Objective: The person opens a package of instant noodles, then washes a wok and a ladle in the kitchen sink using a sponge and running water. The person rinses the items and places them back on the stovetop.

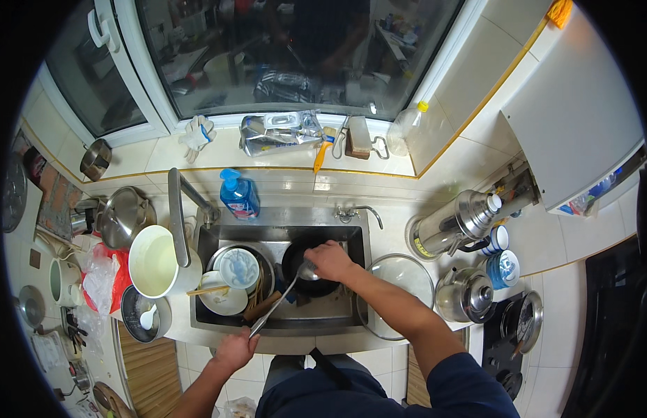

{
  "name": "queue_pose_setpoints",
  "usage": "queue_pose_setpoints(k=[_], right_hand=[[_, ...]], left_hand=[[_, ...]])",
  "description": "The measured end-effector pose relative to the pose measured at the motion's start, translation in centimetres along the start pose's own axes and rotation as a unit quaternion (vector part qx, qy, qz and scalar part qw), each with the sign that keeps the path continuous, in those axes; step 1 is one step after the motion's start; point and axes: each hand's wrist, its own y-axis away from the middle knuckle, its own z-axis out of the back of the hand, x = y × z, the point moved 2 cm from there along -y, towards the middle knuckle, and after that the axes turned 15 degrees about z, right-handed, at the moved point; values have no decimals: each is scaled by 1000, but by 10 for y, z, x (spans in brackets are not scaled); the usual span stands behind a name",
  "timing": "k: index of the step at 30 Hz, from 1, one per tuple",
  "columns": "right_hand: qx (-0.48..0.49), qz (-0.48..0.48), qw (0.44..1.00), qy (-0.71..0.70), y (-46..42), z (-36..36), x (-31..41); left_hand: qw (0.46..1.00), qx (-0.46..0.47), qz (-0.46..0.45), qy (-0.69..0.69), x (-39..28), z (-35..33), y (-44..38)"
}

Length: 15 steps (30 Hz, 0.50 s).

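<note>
A long-handled metal ladle (306, 271) slants across the stainless steel sink (281, 329). My left hand (235, 349) grips the end of its handle, at the sink's front edge. My right hand (330, 260) has its fingers curled at the ladle's bowl; whether a cloth or sponge is under them is hidden. Below that hand sits a black pan (295, 255), partly covered by the hand and ladle. Left of it in the sink, a small bowl (239, 267) and a white dish (221, 303) are piled in a metal basin, with chopsticks (208, 290) and a wooden handle (262, 306) alongside.
A grey faucet (180, 219) arches over a large white pot (190, 271) at left. Behind the sink stands a blue pump bottle (240, 196). On the right are a glass lid (394, 266), a kettle (462, 297) and a metal thermos (449, 224). A small metal tap (355, 213) projects at the back.
</note>
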Motion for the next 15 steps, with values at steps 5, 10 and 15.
queue_pose_setpoints(k=[5, 10, 15], right_hand=[[230, 138, 962, 52, 4, -15, 11], [120, -15, 992, -33, -4, 26, -9], [15, -97, 993, -69, 20, 20, -5]], left_hand=[[997, 13, -41, -62, -12, 0, 0], [993, 30, 9, 114, 0, -8, 25], [980, 26, 16, 197, -2, -18, 32]])
